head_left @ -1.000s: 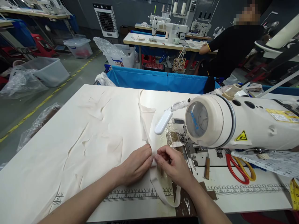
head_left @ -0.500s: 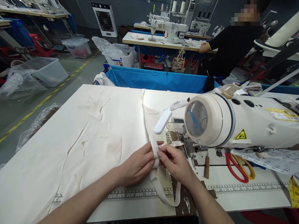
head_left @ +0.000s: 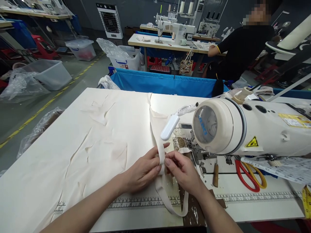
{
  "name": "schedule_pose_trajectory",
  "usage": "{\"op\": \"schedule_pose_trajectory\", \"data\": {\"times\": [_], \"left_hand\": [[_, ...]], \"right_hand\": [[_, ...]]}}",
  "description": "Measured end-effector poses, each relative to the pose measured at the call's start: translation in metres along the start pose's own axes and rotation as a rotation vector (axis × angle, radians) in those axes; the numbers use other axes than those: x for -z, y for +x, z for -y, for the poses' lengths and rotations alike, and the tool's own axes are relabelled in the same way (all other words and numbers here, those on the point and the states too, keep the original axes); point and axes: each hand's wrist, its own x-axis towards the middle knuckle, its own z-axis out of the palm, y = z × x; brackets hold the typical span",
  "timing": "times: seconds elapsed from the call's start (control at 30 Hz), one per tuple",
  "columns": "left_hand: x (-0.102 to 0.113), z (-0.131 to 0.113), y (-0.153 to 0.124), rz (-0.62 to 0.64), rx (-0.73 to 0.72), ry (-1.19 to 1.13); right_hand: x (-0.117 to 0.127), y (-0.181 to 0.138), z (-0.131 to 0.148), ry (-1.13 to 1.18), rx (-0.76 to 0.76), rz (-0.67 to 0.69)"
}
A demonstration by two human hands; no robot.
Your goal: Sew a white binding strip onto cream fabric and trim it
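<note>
A narrow white fabric band runs between my two hands, and its free part loops down over the ruler marks and back toward the sewing machine. My left hand lies at the band's left side, thumb and fingers closed on it, with the index finger reaching behind it. At the band's right edge my right hand pinches it between thumb and curled fingers. Pale cream fabric lies spread and wrinkled under my left forearm. The machine's needle area is partly hidden behind its round white head.
Red-and-yellow-handled scissors and a wooden-handled tool lie right of my right hand. A white lamp hangs just above the band. Past the table is a blue cloth trough; a person in black sits beyond.
The hands and band stay almost in place. My left index finger has risen slightly behind the band. The view has shifted a little.
</note>
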Motion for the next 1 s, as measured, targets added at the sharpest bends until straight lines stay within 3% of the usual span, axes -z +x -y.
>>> {"op": "schedule_pose_trajectory", "data": {"times": [0.2, 0.43, 0.63, 0.83, 1.0], "left_hand": [[0.002, -0.003, 0.001, 0.069, -0.044, -0.008], [0.005, -0.010, 0.003, 0.108, -0.034, 0.050], [0.006, -0.014, 0.003, 0.134, -0.030, 0.093], [0.005, -0.015, 0.003, 0.135, -0.052, 0.116], [0.002, -0.011, 0.001, 0.106, -0.016, 0.061]], "right_hand": [[0.000, -0.003, 0.001, -0.035, 0.073, -0.043], [0.001, -0.002, 0.006, -0.001, 0.021, -0.012], [0.001, -0.002, 0.004, -0.052, 0.013, -0.086], [0.003, -0.003, 0.004, -0.004, 0.014, 0.017], [0.004, -0.001, -0.001, -0.225, 0.065, -0.197]]}}
